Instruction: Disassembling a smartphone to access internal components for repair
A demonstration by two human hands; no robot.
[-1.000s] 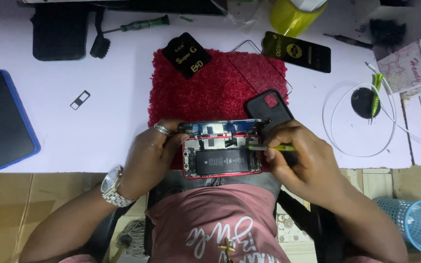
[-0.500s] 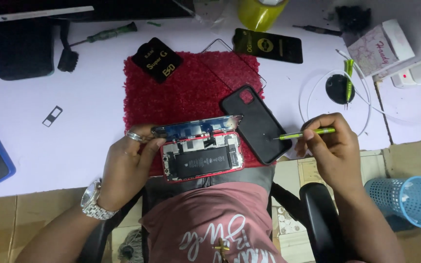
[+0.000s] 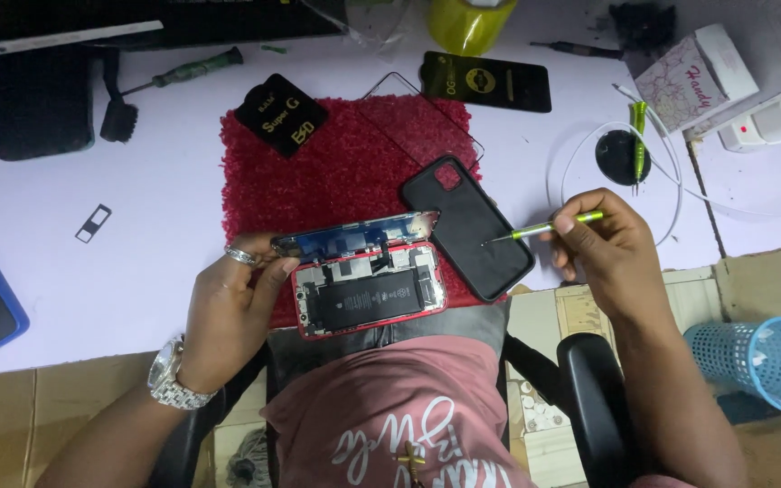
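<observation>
An opened red phone lies at the near edge of a red fuzzy mat, its black battery and boards exposed. Its screen is tilted up along the far side. My left hand, with a ring and a wristwatch, grips the phone's left end and the lifted screen. My right hand holds a thin green screwdriver, its tip resting over a black phone case that lies right of the phone.
On the white table are a black pouch, a green-handled screwdriver, two black packets, a white cable loop, a small box. A blue basket stands on the floor at right.
My right hand has drawn the green screwdriver away from the phone's inside and out to the right, over the black case. The left hand keeps its hold on the phone.
</observation>
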